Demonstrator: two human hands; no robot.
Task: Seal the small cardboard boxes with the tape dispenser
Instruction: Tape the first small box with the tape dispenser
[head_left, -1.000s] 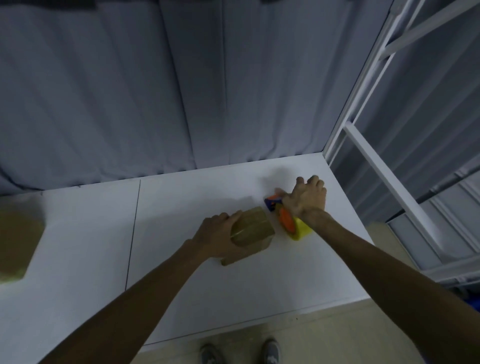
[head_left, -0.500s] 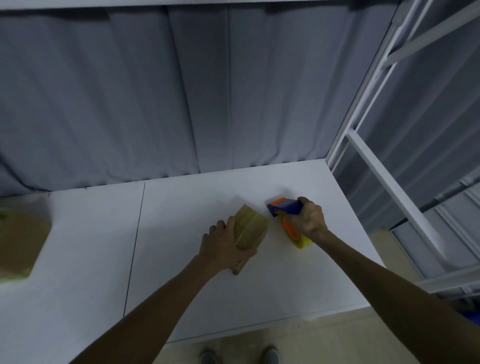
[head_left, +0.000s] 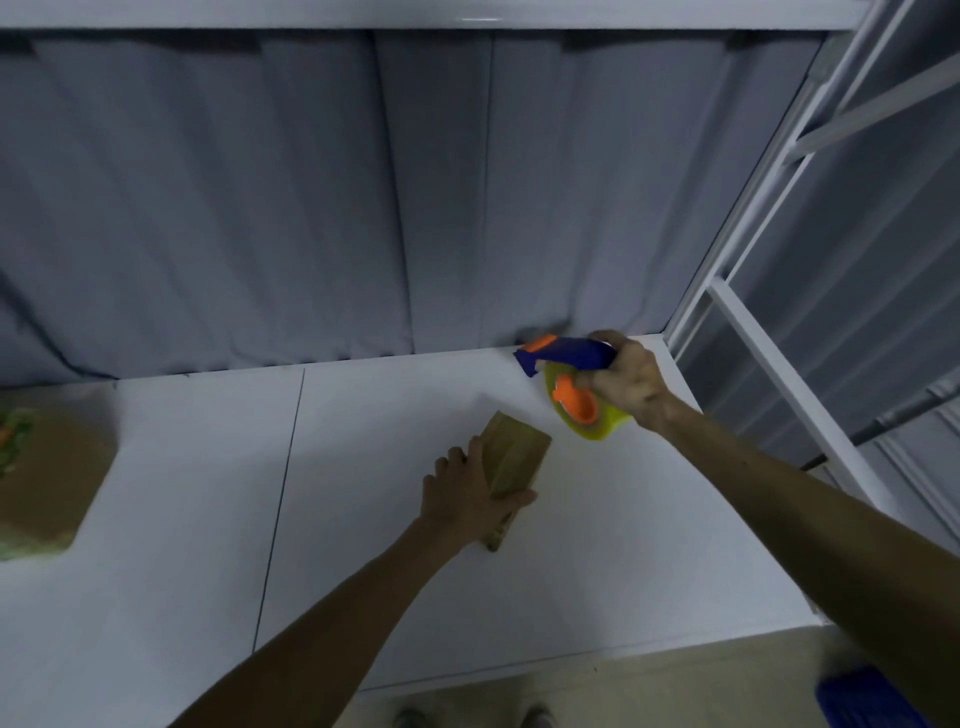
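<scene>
1. The small cardboard box (head_left: 517, 460) sits on the white table (head_left: 597, 545) in the left hand's grasp. It looks tipped up on its near edge, with its broad top face angled away from the person.
2. The left hand (head_left: 465, 501) holds the box from the near-left side. Its fingers are curled over the left edge and its thumb is laid along the near end, so the hand is closed round the box.
3. The tape dispenser (head_left: 569, 382) is beyond that grip and to its right, raised off the table and not touching the box. It has a blue handle, an orange hub and a yellow-green roll.
4. The right hand (head_left: 631, 382) is wrapped tight round the blue handle, with the roll hanging below and left of the knuckles.
5. Left of the box-holding hand, a dark seam (head_left: 283, 493) runs across the tabletop.
6. Well to the left of that, at the table's edge, lies a larger brown package (head_left: 47, 467); its details are blurred.
7. A grey curtain (head_left: 311, 208) hangs behind both hands.
8. A white metal frame (head_left: 753, 338) stands just right of the dispenser hand.
9. The tips of two shoes (head_left: 410, 719) show on the floor below the arms.
</scene>
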